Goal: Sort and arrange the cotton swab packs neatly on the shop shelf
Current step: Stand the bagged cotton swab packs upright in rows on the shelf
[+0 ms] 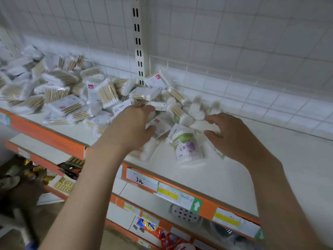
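Note:
A loose heap of cotton swab packs (75,94) covers the left and middle of the white shelf (252,170). Most are flat clear packs of wooden-stick swabs with white labels. My left hand (133,127) reaches into the heap's near edge, fingers and thumb curled round a flat pack with a red mark (159,124); another blurred white pack (148,150) lies under the wrist. A round tub of swabs with a green and purple label (187,147) lies on its side between my hands. My right hand (232,136) hovers just right of the tub, thumb and fingers spread and holding nothing.
A slotted white upright (137,40) and wire grid back panel stand behind the heap. The orange shelf edge (207,201) carries price labels. Lower shelves hold snack packets (153,228) and other goods. The right part of the shelf top is bare.

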`<state>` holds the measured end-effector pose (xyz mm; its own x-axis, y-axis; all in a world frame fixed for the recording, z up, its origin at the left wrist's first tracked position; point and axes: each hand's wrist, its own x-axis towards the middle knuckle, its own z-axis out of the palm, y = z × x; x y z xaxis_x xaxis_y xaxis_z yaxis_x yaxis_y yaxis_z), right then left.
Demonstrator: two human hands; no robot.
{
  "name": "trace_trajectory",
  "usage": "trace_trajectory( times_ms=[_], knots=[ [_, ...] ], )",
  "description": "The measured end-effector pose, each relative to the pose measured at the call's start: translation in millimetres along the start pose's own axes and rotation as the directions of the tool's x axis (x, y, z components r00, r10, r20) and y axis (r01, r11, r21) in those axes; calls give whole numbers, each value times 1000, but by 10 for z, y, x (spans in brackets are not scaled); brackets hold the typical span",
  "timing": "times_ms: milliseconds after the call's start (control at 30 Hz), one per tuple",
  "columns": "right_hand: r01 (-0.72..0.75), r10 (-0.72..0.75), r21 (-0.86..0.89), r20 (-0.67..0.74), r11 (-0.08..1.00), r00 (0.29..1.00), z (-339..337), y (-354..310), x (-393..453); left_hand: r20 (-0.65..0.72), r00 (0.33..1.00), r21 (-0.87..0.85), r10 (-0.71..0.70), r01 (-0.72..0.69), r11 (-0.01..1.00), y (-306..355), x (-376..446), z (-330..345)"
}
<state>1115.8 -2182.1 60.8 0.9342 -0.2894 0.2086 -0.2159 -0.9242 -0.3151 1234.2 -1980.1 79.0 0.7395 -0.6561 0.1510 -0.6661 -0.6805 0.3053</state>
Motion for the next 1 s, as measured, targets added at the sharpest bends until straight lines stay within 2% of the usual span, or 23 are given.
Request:
trace_trajectory(
  times_ms=[100, 200, 367, 533, 733, 867, 1000],
  knots=[
    [-37, 43, -52, 115, 998, 992, -91, 61, 146, 222, 975, 92, 12, -33, 995, -26, 358, -73],
    [-147, 153, -43, 261, 988, 953, -129, 69, 279, 424, 906, 167, 1, -79, 983, -28, 612, -71],
    [-269, 261, -46, 447, 962, 856, -56, -27, 464, 557, 830, 201, 23, -162, 966, -116, 817, 129],
    [-270, 308, -151, 535, 951, 787, 75, -143, 527, 506, 858, 157, 86, -190, 969, -197, 796, 309],
    [-329, 339, -110, 488, 938, 804, 127, -223, 493, 458, 880, 171, 125, -225, 959, -240, 762, 368],
    [-345, 326, -20, 378, 938, 866, 120, -245, 440, 405, 898, 62, 174, -217, 974, -256, 732, 396],
    [-356, 343, 61, 161, 932, 926, 91, -224, 330, 294, 941, -103, 169, -145, 984, -252, 706, 397]
  ],
)
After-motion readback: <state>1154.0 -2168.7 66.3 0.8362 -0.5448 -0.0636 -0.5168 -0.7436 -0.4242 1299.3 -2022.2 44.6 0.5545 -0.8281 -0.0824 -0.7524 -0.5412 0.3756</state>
